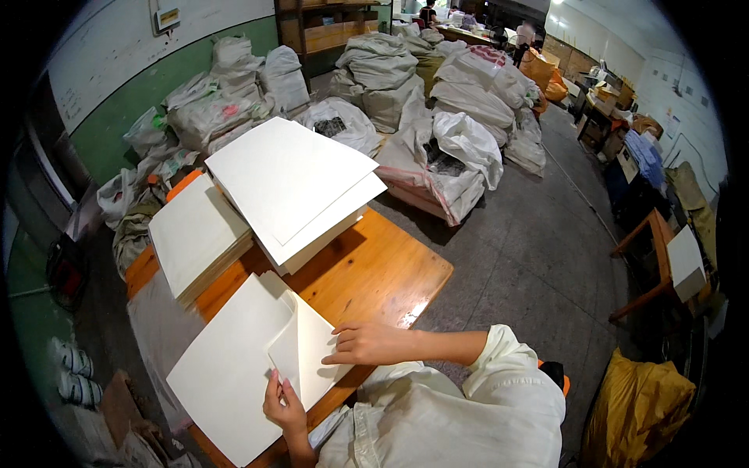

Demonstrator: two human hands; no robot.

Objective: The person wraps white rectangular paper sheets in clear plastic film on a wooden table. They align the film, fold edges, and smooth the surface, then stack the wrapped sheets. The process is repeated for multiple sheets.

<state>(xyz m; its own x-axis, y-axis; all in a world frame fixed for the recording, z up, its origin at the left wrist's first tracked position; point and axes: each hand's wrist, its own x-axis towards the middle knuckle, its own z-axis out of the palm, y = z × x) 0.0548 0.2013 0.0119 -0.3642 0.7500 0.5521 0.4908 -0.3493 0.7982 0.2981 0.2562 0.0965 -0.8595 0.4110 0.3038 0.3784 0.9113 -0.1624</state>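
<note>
A large white paper sheet [226, 366] lies at the near left of the wooden table. Its right part curls up and over beside a cream-coloured sheet [316, 343]. My left hand [285, 405] pinches the lower edge of the curled paper between thumb and fingers. On the cream sheet rests my right hand [365, 344], fingers stretched out and slightly apart, pressing near the fold. Just beyond stands a tall stack of white sheets [292, 179], its top sheets askew. Left of that is a lower stack of off-white sheets [195, 230].
The wooden table [398, 265] ends at a corner on the right. Bulging white sacks [445, 164] crowd the floor beyond it. A wooden stool [651, 261] and a yellow bag [636, 409] stand to the right. People [525, 37] are far off at the back.
</note>
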